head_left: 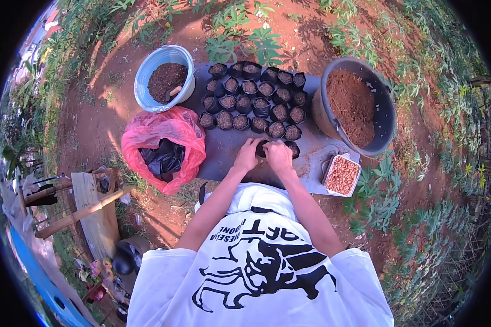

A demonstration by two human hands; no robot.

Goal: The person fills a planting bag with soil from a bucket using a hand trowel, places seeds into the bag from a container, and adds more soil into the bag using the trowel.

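My left hand [247, 155] and my right hand [279, 156] meet at the front of the grey table [218, 162]. Between them is a small black planting bag [262, 148], with the fingers of both hands closed on its rim. What is inside this bag is mostly hidden by my fingers. Just right of it stands another black planting bag [294, 149], close to my right hand. Beyond my hands, several soil-filled planting bags [243, 104] stand upright in rows.
A light blue bucket [138, 82] holds dark soil and a brown handle-like piece. Below it sits a pink plastic bag [193, 136] with black plastic inside. At right are a large dark bucket [384, 117] of reddish soil and a white tub of tan seeds [342, 175]. Bamboo poles [87, 211] lie left.
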